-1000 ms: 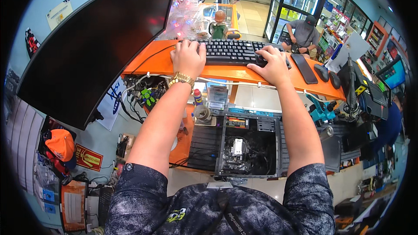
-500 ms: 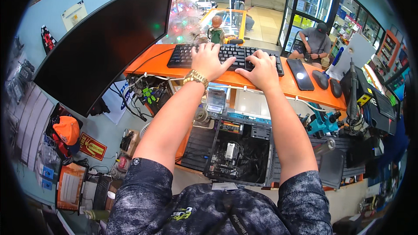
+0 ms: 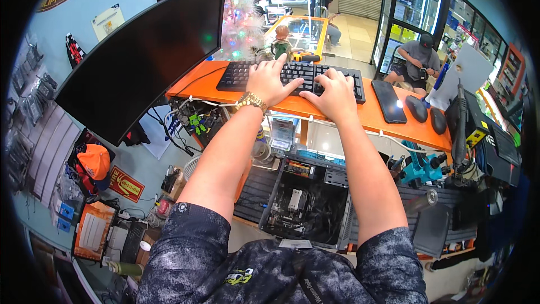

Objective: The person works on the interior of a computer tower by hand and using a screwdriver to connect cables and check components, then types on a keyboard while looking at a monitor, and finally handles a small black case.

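Note:
Both of my hands rest on a black keyboard that lies along an orange shelf. My left hand, with a gold watch at its wrist, lies over the keyboard's left half, thumb and fingers apart. Over the right part of the keys is my right hand, its fingers bent and spread, thumb toward the left. Neither hand grips anything. A large dark monitor stands left of the keyboard. To its right lies a black phone with a bright reflection on it.
Two black mice sit right of the phone. Below the shelf lies an opened computer case with its inner parts showing. A teal microscope stands at the right. A seated person in grey is beyond the shelf.
The whole view has shifted slightly, so the shelf and monitor sit a little lower and further right. My left index finger is more raised and stretched out; both hands stay on the keyboard.

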The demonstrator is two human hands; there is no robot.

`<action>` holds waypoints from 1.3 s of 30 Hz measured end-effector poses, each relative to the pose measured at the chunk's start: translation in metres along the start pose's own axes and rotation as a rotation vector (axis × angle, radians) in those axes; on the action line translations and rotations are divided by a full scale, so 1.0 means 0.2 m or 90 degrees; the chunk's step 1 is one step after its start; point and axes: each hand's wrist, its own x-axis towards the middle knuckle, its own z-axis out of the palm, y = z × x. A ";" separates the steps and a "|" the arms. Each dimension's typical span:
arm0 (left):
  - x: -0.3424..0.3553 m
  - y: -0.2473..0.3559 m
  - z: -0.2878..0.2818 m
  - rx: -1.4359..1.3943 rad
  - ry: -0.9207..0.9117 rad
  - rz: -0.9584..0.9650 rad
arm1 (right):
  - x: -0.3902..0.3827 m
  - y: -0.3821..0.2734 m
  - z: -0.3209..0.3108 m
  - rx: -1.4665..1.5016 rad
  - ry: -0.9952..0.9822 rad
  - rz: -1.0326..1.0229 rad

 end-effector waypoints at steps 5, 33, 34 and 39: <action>-0.01 -0.02 0.03 -0.009 0.006 -0.007 | -0.01 0.01 0.02 -0.007 0.009 -0.017; -0.03 0.08 0.10 -0.017 0.016 0.112 | -0.03 -0.04 -0.03 -0.014 -0.062 0.027; -0.02 0.08 0.10 -0.011 0.012 0.113 | -0.03 -0.05 -0.04 -0.016 -0.060 0.026; -0.01 0.08 0.10 -0.001 0.004 0.110 | -0.03 -0.05 -0.03 -0.020 -0.055 0.026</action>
